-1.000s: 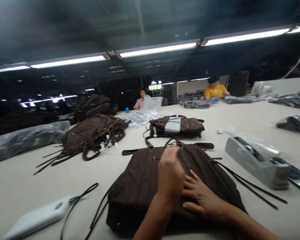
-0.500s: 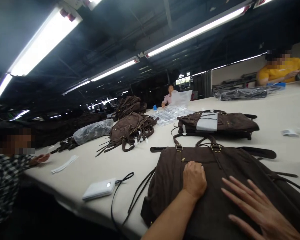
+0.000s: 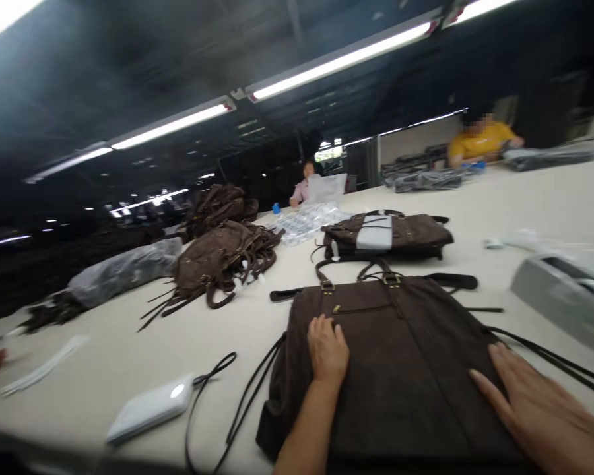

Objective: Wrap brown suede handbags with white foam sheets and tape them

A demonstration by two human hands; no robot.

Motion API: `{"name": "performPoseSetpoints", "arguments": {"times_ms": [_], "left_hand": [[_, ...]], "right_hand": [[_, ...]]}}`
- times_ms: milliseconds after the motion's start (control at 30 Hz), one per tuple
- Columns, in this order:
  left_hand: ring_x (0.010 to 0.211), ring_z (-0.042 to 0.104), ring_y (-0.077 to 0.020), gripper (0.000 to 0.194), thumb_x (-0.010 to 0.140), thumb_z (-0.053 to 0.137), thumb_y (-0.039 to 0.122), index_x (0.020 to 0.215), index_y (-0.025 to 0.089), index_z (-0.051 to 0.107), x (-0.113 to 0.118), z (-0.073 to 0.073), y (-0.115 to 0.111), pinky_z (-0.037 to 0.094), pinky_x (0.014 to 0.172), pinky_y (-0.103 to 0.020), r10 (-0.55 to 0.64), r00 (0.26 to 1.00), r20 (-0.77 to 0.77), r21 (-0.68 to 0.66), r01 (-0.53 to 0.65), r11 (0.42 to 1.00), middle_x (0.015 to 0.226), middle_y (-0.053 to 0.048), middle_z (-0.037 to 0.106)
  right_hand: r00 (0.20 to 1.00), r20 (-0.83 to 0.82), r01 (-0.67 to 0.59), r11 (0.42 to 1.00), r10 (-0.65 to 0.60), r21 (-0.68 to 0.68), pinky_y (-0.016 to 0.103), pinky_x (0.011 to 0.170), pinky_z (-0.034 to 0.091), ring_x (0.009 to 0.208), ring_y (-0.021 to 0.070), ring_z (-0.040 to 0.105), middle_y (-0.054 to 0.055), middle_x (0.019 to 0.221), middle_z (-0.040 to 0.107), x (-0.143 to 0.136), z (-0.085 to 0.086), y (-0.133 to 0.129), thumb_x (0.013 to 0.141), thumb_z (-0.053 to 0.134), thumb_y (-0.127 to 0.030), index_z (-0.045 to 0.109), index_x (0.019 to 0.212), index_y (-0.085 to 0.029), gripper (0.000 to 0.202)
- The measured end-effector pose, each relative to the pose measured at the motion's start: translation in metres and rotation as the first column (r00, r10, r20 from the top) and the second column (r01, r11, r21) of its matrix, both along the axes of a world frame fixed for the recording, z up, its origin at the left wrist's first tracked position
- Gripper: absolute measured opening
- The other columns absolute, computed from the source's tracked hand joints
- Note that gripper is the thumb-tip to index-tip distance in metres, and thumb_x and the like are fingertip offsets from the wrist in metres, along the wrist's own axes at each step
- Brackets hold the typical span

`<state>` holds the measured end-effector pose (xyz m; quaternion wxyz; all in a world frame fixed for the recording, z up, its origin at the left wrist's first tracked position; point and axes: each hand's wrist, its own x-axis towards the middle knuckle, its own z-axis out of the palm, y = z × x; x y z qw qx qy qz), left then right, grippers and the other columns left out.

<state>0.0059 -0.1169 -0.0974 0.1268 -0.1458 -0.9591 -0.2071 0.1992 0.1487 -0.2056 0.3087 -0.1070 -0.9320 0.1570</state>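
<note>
A dark brown bag (image 3: 406,369) lies flat in front of me, its two handles and brass buckles toward the far side. My left hand (image 3: 327,349) rests on its front panel, just below a short zipper (image 3: 361,309). The fingers there are curled closed, and whatever may be inside them is hidden. Over the bag's right side lies my right hand (image 3: 539,402), open, fingers stretched and slightly blurred. Thin dark cords (image 3: 255,389) trail from the bag's left side.
Beyond it sits another brown bag (image 3: 410,234) with a grey wrap. More brown bags (image 3: 218,254) and a plastic-wrapped bundle (image 3: 126,270) lie leftward. A white device (image 3: 151,409) with a cord is near the front edge. A grey dispenser (image 3: 564,297) stands right. Two people work across the table.
The view has swung right, bringing the grey dispenser into sight. My right hand has moved to the bag's right side. My left hand stays curled on the front panel, nearer its left side.
</note>
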Motion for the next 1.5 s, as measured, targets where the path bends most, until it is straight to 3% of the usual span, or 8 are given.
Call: {"name": "performPoseSetpoints", "arguments": {"times_ms": [167,333,600,700,867,967,1267,1500], "left_hand": [[0.137,0.027,-0.0393,0.053,0.092,0.026,0.027,0.13,-0.005,0.043,0.006,0.008,-0.015,0.024,0.112,-0.054,-0.053,0.997,0.048,-0.166,0.06,0.984,0.14,-0.029,0.038],[0.113,0.052,-0.0449,0.048,0.089,0.029,0.031,0.119,0.007,0.057,0.001,0.043,-0.005,0.041,0.09,-0.061,-0.148,0.953,0.266,-0.395,0.247,0.885,0.126,-0.026,0.053],[0.104,0.061,-0.0319,0.033,0.085,0.046,0.034,0.107,0.018,0.065,-0.011,0.116,0.111,0.047,0.089,-0.043,-0.512,0.8,0.314,-0.394,0.6,0.696,0.108,-0.014,0.067],[0.105,0.06,-0.0307,0.04,0.089,0.038,0.038,0.114,0.016,0.061,-0.007,0.098,0.136,0.046,0.092,-0.043,-0.599,0.769,0.223,-0.354,0.637,0.685,0.111,-0.015,0.066],[0.127,0.044,-0.0312,0.06,0.093,0.019,0.036,0.129,-0.004,0.045,-0.007,0.015,0.114,0.035,0.108,-0.044,-0.493,0.87,0.025,-0.232,0.485,0.843,0.131,-0.025,0.051],[0.125,0.044,-0.034,0.07,0.092,0.017,0.047,0.13,-0.005,0.043,-0.016,-0.017,0.102,0.036,0.107,-0.047,-0.492,0.867,-0.071,-0.101,0.485,0.869,0.132,-0.025,0.05],[0.117,0.047,-0.0335,0.064,0.092,0.024,0.047,0.122,-0.001,0.054,-0.014,-0.02,0.103,0.037,0.105,-0.05,-0.496,0.848,-0.186,0.11,0.52,0.847,0.121,-0.023,0.057],[0.111,0.052,-0.0291,0.058,0.091,0.027,0.046,0.116,0.005,0.059,-0.013,-0.011,0.099,0.043,0.102,-0.046,-0.483,0.866,-0.129,0.245,0.5,0.831,0.114,-0.017,0.062]], "right_hand": [[0.916,0.288,0.276,0.96,-0.278,0.048,0.049,0.111,0.033,0.132,0.0316,0.042,0.023,0.14,0.046,0.0,0.07,-0.035,0.092,0.032,-0.048,0.048,0.134,0.0,0.065],[0.897,0.371,0.26,0.966,-0.238,-0.009,0.048,0.112,0.03,0.137,0.0311,0.034,0.02,0.146,0.038,0.003,0.088,-0.043,0.094,0.035,-0.049,0.042,0.14,-0.002,0.067],[0.883,0.414,0.272,0.96,-0.223,-0.062,0.046,0.114,0.027,0.139,0.0313,0.03,0.019,0.149,0.033,0.003,0.1,-0.049,0.092,0.041,-0.05,0.037,0.143,0.0,0.071],[0.892,0.388,0.283,0.956,-0.232,-0.078,0.044,0.115,0.026,0.139,0.0295,0.03,0.017,0.149,0.035,0.004,0.1,-0.05,0.091,0.044,-0.049,0.038,0.143,-0.003,0.07],[0.919,0.309,0.297,0.946,-0.246,-0.13,0.043,0.115,0.028,0.137,0.027,0.035,0.013,0.147,0.039,0.014,0.087,-0.049,0.091,0.047,-0.046,0.041,0.143,-0.007,0.065],[0.928,0.27,0.304,0.941,-0.258,-0.146,0.043,0.114,0.03,0.136,0.0265,0.037,0.013,0.146,0.041,0.021,0.086,-0.048,0.091,0.048,-0.046,0.04,0.143,-0.007,0.066],[0.847,0.363,0.429,0.902,-0.389,-0.035,0.039,0.086,0.041,0.092,0.0257,0.06,0.011,0.093,0.067,-0.008,0.13,-0.036,0.093,0.045,-0.049,0.067,0.086,-0.017,0.04],[0.902,0.351,0.405,0.778,-0.253,-0.481,0.025,0.06,0.032,0.066,0.0141,0.05,-0.001,0.066,0.055,-0.008,0.113,-0.014,0.087,0.053,-0.038,0.05,0.07,-0.018,0.026]]}}
